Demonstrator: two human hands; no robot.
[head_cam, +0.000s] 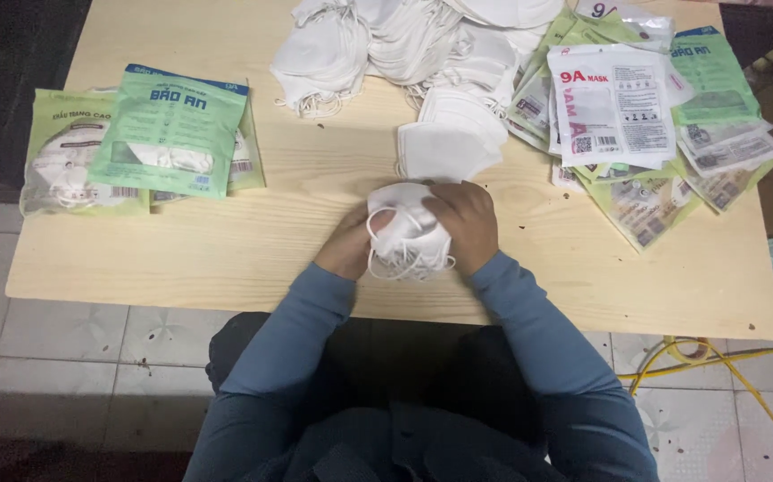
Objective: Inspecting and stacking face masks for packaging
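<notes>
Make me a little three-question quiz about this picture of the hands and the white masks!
1. True or false: both hands, left hand and right hand, grip one bundle of white masks.
2. Where do the green packets lie? A) on the floor B) on the wooden table, to the person's left C) on the person's lap
3. Fill in: the yellow cable lies on the tiled ____.

Key: 1 true; 2 B; 3 floor.
</notes>
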